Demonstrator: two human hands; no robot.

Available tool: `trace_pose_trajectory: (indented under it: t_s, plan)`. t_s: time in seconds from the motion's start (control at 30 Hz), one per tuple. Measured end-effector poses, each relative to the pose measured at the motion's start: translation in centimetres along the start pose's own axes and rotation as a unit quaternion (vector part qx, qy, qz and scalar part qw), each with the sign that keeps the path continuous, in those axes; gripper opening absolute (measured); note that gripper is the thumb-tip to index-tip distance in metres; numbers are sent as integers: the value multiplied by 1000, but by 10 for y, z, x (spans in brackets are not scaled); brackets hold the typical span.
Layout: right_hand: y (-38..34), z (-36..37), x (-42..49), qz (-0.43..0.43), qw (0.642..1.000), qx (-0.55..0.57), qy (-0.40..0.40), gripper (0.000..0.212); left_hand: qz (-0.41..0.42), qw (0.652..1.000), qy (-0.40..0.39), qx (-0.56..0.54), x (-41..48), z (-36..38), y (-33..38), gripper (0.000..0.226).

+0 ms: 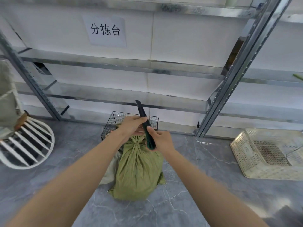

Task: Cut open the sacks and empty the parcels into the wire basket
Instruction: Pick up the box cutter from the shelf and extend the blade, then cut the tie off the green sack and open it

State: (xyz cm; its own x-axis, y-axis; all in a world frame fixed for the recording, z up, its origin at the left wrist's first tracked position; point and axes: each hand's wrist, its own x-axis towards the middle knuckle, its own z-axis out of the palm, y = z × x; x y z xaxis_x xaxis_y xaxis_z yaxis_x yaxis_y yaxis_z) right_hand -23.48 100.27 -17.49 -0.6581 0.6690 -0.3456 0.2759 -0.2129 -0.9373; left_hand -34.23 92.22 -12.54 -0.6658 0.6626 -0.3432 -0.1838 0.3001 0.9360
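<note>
Here, the right hand [162, 140] curls round a knife [141, 110] while the left hand [131, 126] pinches its middle, above a tied sack [137, 169].

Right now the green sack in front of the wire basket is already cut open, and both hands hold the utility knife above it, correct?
No: the head view shows the green sack tied shut at its neck, uncut. Left hand and right hand do hold the utility knife above it, before the wire basket.
</note>
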Motion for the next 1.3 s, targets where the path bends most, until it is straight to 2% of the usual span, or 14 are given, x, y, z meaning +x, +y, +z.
trace_pose_trajectory:
  t_s: [0.17,0.37,0.5,0.67,0.8,0.87,0.97,1.1,1.3]
  plan:
    - [10,13,-6,34,999,1,-33,43,-14,1000,1,18,-2,-15,-16,16]
    - [6,31,4,149,978,77,-124,33,-30,998,-37,40,12,-41,-25,21]
    - [-2,46,19,146,966,104,-187,20,-36,996,-72,33,34,-64,-24,20]
    - [-5,67,48,143,956,142,-212,26,-42,987,-142,59,62,-86,-25,13]
    - [11,74,68,161,957,145,-194,47,-65,984,-158,58,85,-85,-44,16]
    - [26,71,81,167,958,155,-174,55,-86,981,-162,65,98,-86,-57,30]
    - [49,59,100,179,957,185,-135,50,-125,982,-125,65,118,-92,-80,43]
    - [91,42,124,196,961,176,-87,43,-175,981,-45,64,150,-100,-133,40]
    - [179,24,180,211,959,176,-74,35,-196,978,7,75,203,-89,-223,36]
